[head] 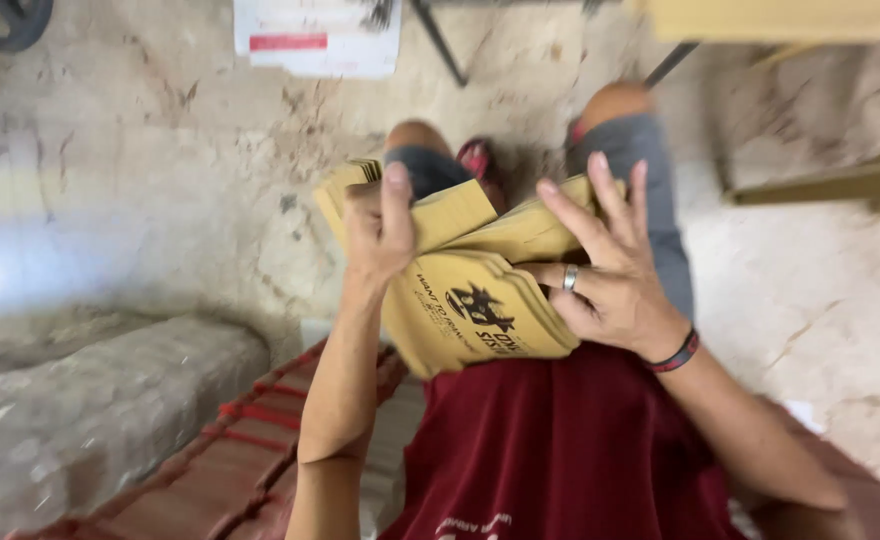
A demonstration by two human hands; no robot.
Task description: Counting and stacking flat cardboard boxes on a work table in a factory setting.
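A pale, stained stone floor point(160, 170) fills most of the view, and the person sits above it in a dark red shirt point(560, 450) with knees raised. At lower left lies a long bundle tied with red cord point(240, 440), perhaps more stacked paper, though blur makes that hard to settle. Beside it sits a grey, rough block point(90, 410). A yellow piece of furniture point(820, 100) stands at upper right, and a white sheet with a red bar point(315, 35) lies at the top.

Over the lap, propped against the thighs, is a stack of flat yellow-brown paper bags point(470, 290) with a dark printed emblem. Resting it there seems to free the fingers for sorting. The left hand point(380, 235) is closed on the stack's upper left corner, thumb over the top, steadying it. The right hand point(610, 270), wearing a ring and a dark wristband, is mostly open, fingers spread and lying against the right edge, apparently to fan or lift single bags.
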